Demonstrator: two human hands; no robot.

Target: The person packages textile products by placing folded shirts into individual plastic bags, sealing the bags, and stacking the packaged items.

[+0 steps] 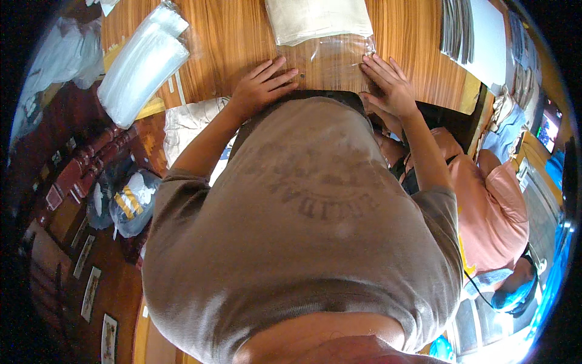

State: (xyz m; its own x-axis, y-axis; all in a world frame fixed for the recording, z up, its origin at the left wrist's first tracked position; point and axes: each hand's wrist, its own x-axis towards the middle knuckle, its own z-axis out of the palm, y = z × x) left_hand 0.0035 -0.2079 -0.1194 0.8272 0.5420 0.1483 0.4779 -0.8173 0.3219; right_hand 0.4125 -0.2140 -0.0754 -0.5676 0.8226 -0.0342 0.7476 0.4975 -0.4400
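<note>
A folded beige cloth (320, 21) lies on the wooden table ahead of me, and the loose end of a clear plastic bag (336, 57) sticks out from its near edge. My left hand (265, 86) rests on the table's front edge, left of the bag, with its fingers stretched out and nothing in them. At the bag's near right corner is my right hand (391, 88), fingers extended and fingertips at the plastic.
A stack of clear plastic bags (145, 67) lies at the table's left. Grey sheets (459, 30) and a white sheet (488, 42) are stacked at the right. Close by my right arm sits a person in a salmon-coloured shirt (491, 212). Filled plastic bags (133, 200) stand lower left.
</note>
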